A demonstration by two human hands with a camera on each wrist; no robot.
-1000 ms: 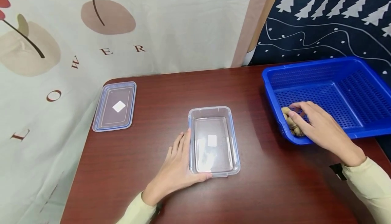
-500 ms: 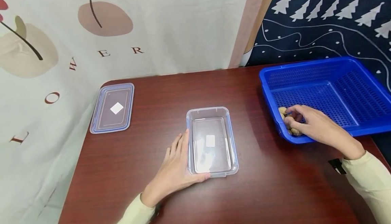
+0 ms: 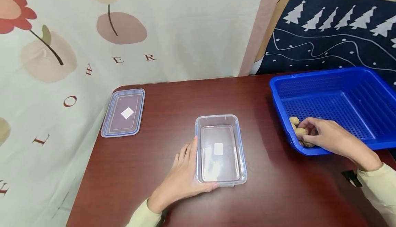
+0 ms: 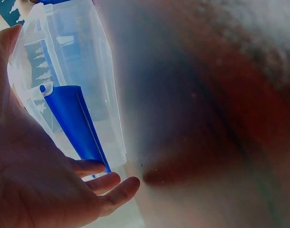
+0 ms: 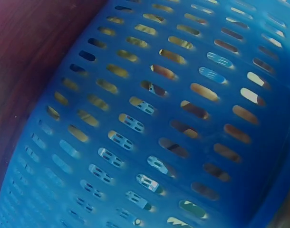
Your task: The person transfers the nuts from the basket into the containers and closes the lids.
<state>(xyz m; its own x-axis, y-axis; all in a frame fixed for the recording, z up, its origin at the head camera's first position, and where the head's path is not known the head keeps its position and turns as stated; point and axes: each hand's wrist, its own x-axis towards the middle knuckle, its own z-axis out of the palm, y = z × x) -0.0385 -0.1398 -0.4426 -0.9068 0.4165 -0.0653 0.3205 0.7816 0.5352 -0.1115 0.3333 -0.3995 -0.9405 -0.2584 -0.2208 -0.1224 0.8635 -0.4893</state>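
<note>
A clear plastic food container [image 3: 221,154], lidless and with nothing inside but a white square mark, stands mid-table. My left hand [image 3: 180,177] rests on its near left corner, fingers straight along the left wall and thumb along the front. In the left wrist view, fingertips lie by its blue side latch [image 4: 74,123]. At the right, my right hand [image 3: 329,136] reaches into a blue plastic basket [image 3: 355,117]. Its thumb and curled fingers pinch a tan, walnut-like piece [image 3: 300,131] among several in the near left corner. The basket wall mostly hides that hand in the right wrist view.
A flat clear lid [image 3: 123,113] with a blue rim and a white diamond mark lies at the table's back left. Behind the brown table [image 3: 173,106] hangs a printed cloth [image 3: 191,31]. A navy cloth [image 3: 321,44] with white trees hangs behind the basket.
My right hand's fingers have lowered into the pile and closed round a tan piece. The left hand and container keep their places; the head view has shifted slightly.
</note>
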